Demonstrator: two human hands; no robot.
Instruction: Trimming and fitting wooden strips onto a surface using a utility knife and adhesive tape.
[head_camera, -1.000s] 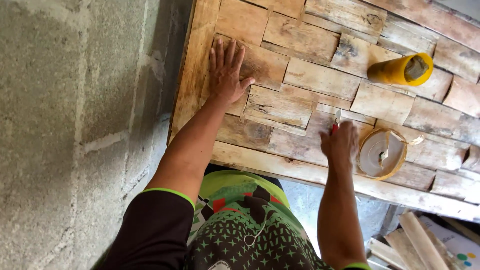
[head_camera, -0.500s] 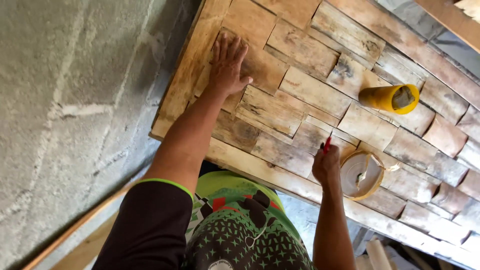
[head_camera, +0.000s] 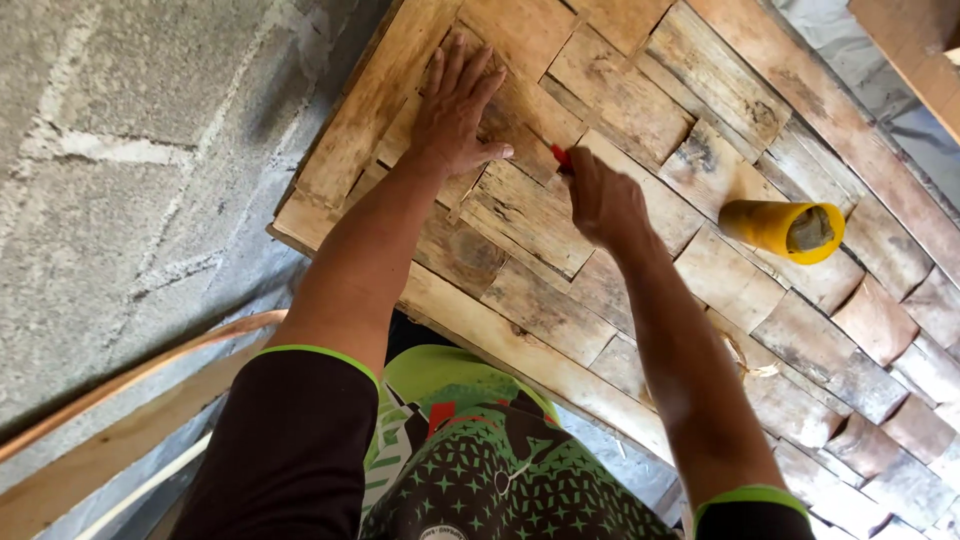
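**Left palm pins the slat, right hand brings in the red tool**

Here's the left hand (head_camera: 458, 110), fingers spread wide and flat, pressing down on a wooden slat (head_camera: 515, 215) in the patchwork panel (head_camera: 640, 100); it grips nothing, it simply bears down. Just beside its thumb comes the right hand (head_camera: 603, 203), curled closed around a small red tool (head_camera: 562, 158), only the red tip poking out above the knuckles, right at the seam between slats. What kind of tool it is, I can't tell from here.

Beyond the right hand, well apart, a yellow tube (head_camera: 783, 228) lies on its side on the panel, open end facing out. To the outside of the left hand runs the grey block wall (head_camera: 130, 180).

By the look of it, this is the fixing or marking step on that one slat, held steady under the palm. The next move calls for a firm left hand and a precise tip placement on the seam.
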